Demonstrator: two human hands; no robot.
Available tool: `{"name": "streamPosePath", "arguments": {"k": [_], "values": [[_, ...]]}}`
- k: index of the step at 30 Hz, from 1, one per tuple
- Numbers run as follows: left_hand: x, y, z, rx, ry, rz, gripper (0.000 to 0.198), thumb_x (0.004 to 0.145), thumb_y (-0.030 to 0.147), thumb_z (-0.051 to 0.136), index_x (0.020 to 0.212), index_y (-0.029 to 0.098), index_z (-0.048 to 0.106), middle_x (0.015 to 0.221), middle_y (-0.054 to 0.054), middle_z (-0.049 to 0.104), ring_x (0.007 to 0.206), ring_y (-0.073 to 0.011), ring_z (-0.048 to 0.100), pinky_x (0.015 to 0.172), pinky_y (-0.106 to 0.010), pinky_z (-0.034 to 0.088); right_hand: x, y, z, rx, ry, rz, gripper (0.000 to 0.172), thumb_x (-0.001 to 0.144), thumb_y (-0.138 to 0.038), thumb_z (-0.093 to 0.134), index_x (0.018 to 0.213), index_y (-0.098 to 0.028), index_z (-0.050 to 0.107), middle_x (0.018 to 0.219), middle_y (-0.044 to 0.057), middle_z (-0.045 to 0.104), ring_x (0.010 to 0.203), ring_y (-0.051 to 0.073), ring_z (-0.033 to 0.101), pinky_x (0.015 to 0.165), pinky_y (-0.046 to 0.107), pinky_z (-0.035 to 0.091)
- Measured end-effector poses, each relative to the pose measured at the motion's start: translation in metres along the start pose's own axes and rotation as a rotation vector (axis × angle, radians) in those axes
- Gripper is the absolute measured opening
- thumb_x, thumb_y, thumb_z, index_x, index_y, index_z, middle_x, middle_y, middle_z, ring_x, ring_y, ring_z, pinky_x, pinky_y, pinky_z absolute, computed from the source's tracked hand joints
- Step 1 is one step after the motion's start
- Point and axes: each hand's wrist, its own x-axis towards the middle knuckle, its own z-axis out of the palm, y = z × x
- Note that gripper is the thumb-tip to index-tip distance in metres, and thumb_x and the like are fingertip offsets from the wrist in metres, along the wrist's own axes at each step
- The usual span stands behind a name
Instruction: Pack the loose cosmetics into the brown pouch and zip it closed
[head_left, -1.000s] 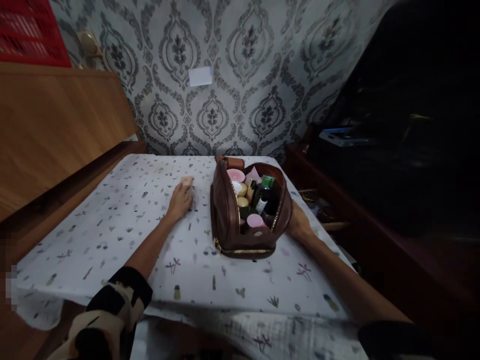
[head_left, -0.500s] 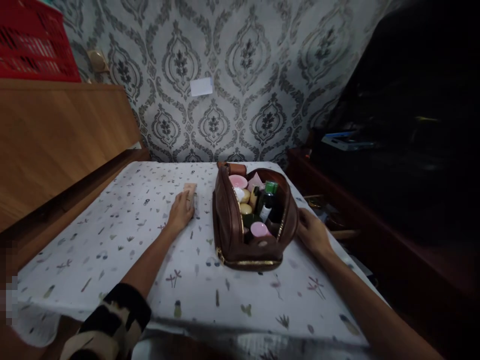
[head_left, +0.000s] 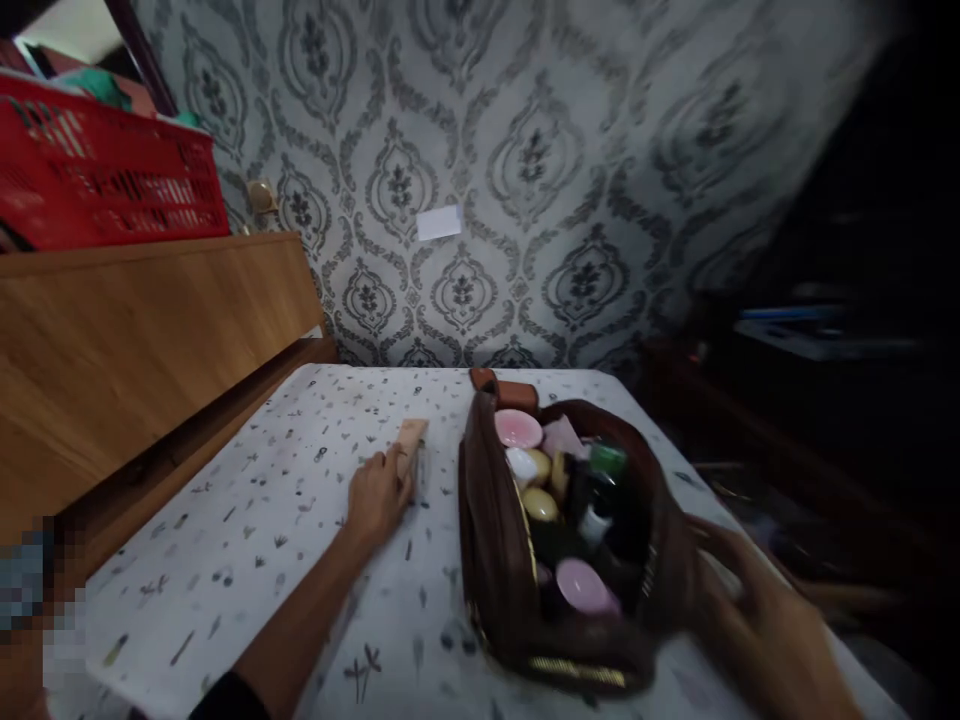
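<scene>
At the near right of the brown bag (head_left: 491, 540), the right hand (head_left: 757, 610) is blurred, its fingers spread apart and laid against the bag's side rather than closed around anything. The bag stands unzipped on the desk (head_left: 247, 540), which is covered by a white cloth with small prints. Inside the bag, a pink-lidded jar (head_left: 585, 585) sits nearest, with yellow round pieces (head_left: 541, 503) and a green-capped bottle (head_left: 607, 458) behind it and a second pink jar (head_left: 517, 428) at the far end. Just left of the bag, the left hand (head_left: 379, 492) rests palm down on the near end of a beige tube (head_left: 412, 442) lying on the cloth; whether the fingers grip it cannot be told. Further left of the bag stands a wooden cabinet (head_left: 150, 330) with a red crate (head_left: 105, 170) on top. Behind the bag rises a patterned wall (head_left: 540, 150) with a small white patch (head_left: 439, 222).
</scene>
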Motion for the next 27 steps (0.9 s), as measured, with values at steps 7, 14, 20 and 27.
{"name": "streamPosePath", "arguments": {"k": [7, 14, 20, 27], "values": [[-0.009, 0.005, -0.049, -0.571, 0.093, -0.262, 0.038, 0.100, 0.041, 0.062, 0.128, 0.017, 0.061, 0.122, -0.009, 0.066, 0.102, -0.0212, 0.068, 0.087, -0.042, 0.060, 0.002, -0.031, 0.000, 0.226, 0.108, -0.085, 0.048, 0.087, -0.056, 0.050, 0.112, -0.018, 0.064, 0.090, 0.014, 0.079, 0.052, 0.020, 0.059, 0.053, 0.034, 0.045], [-0.062, 0.043, -0.086, -1.052, 0.166, -0.152, 0.039, 0.096, 0.048, 0.054, 0.109, 0.012, 0.062, 0.069, 0.002, 0.058, 0.056, -0.0102, 0.054, 0.056, -0.024, 0.048, 0.002, -0.085, -0.036, 0.327, 0.262, -0.257, 0.038, 0.097, -0.049, 0.051, 0.114, -0.019, 0.066, 0.111, 0.016, 0.075, 0.099, 0.028, 0.071, 0.058, 0.032, 0.049], [-0.094, 0.106, -0.084, -1.205, 0.128, 0.041, 0.060, 0.091, 0.053, 0.063, 0.140, 0.019, 0.055, 0.082, -0.002, 0.065, 0.069, -0.0132, 0.063, 0.058, -0.023, 0.049, -0.005, -0.181, -0.046, 0.514, -0.124, -0.603, 0.032, 0.101, -0.039, 0.054, 0.125, -0.022, 0.066, 0.111, 0.010, 0.076, 0.097, 0.024, 0.073, 0.083, 0.038, 0.060], [-0.101, 0.152, -0.059, -0.576, 0.126, 0.561, 0.063, 0.100, 0.043, 0.057, 0.157, 0.023, 0.037, 0.146, -0.015, 0.058, 0.127, -0.0286, 0.061, 0.100, -0.040, 0.052, 0.016, -0.204, -0.041, 0.849, -0.349, -0.298, 0.058, 0.098, -0.059, 0.053, 0.142, -0.021, 0.058, 0.106, 0.009, 0.075, 0.081, 0.022, 0.071, 0.072, 0.036, 0.060]]}}
